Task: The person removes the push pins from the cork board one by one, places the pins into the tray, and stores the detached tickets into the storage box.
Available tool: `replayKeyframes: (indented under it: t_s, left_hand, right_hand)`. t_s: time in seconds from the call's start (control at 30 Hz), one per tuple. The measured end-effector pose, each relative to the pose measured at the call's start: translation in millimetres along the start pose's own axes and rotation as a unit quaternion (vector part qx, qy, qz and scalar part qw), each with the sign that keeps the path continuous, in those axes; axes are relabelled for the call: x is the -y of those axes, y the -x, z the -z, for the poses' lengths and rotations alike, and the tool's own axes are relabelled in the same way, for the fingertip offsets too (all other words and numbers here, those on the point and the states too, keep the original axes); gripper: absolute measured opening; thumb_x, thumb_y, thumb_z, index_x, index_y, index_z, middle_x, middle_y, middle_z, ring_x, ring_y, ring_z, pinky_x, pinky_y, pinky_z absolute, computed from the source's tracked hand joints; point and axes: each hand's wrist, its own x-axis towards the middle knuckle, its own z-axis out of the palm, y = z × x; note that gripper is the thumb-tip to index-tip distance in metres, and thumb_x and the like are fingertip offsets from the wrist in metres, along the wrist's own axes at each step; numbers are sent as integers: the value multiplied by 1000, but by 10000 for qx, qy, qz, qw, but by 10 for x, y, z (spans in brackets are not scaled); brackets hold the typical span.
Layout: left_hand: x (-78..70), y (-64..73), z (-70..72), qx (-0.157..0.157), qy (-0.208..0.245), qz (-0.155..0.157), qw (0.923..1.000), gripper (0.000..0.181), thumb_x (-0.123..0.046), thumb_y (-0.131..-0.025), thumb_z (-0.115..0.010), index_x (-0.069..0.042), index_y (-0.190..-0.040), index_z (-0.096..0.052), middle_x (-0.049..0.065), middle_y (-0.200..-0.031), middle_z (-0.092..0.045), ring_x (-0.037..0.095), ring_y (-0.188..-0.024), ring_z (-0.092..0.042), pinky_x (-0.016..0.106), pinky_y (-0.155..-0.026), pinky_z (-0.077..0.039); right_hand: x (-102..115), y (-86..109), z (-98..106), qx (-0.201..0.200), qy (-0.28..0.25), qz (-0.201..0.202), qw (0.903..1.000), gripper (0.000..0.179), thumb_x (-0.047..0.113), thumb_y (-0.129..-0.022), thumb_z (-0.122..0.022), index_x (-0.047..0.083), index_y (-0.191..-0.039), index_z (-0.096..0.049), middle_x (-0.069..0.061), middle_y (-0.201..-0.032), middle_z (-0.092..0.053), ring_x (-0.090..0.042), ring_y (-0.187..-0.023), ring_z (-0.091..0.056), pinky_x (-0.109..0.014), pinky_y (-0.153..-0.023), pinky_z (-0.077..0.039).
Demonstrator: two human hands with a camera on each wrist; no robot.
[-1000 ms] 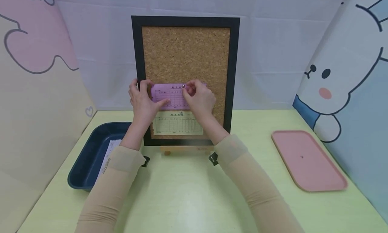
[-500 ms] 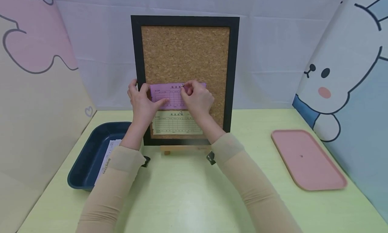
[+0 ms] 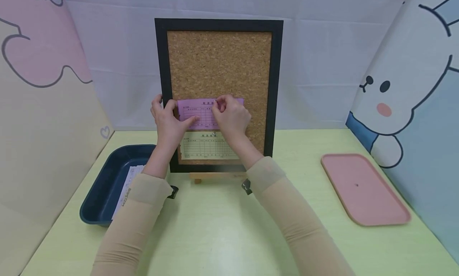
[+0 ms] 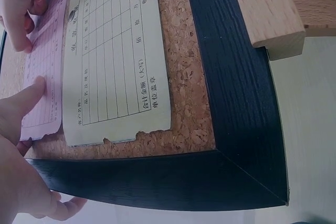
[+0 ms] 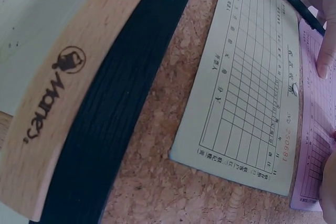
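A black-framed cork board [image 3: 220, 64] stands upright on a small wooden easel. My left hand [image 3: 168, 118] grips its left side, some fingers behind the frame and the thumb [image 4: 31, 95] flat on a purple receipt slip [image 3: 197, 114]. At that slip's top edge, my right hand [image 3: 234, 118] pinches a small silver pushpin [image 3: 215, 101], mostly covered by the fingertips. The right part of the purple slip lies hidden behind this hand. Just below hangs a pale yellow receipt slip [image 3: 204, 148], with a pin [image 5: 295, 89] near its top middle.
A dark blue tray [image 3: 94, 204] holding white paper slips [image 3: 126, 184] sits at the left, partly behind the left forearm. On the right lies a pink tray [image 3: 365, 188] with a tiny dark item on it. A white cloth [image 3: 315, 68] hangs behind the board.
My right hand and forearm have shifted slightly left, and the fingertips now cover more of the pushpin. The left hand keeps its place on the board and purple slip.
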Motion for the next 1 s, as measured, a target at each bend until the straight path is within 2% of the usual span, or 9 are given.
replayKeyframes:
  t_s: [0.5,0.77,1.0]
  left_hand:
    - [-18,12,3,20,77,18,10000,50,-37,-73,-80,-3,-97,-52,12,-151,-12,26,-139,-10,42,-112,-23]
    - [-21,12,6,13,83,-12,10000,49,-36,-73,-80,-3,-97,-52,13,-150,-13,27,-138,-11,41,-111,-24]
    - [-21,17,5,6,122,4,9999,49,-35,-73,-80,-3,-97,-52,12,-151,-13,26,-138,-11,41,-110,-26]
  right_hand:
    - [-14,-20,-13,-134,248,491,9984,11,23,-85,-60,13,-84,-66,4,-64,-62,-10,-46,-48,-25,-41,-35]
    - [-24,-23,-2,-37,126,491,9987,11,23,-86,-60,13,-84,-66,4,-64,-61,-10,-47,-48,-25,-42,-33]
    - [-22,-27,4,62,221,439,9988,16,29,-87,-61,14,-88,-65,3,-69,-63,-10,-46,-48,-25,-41,-33]
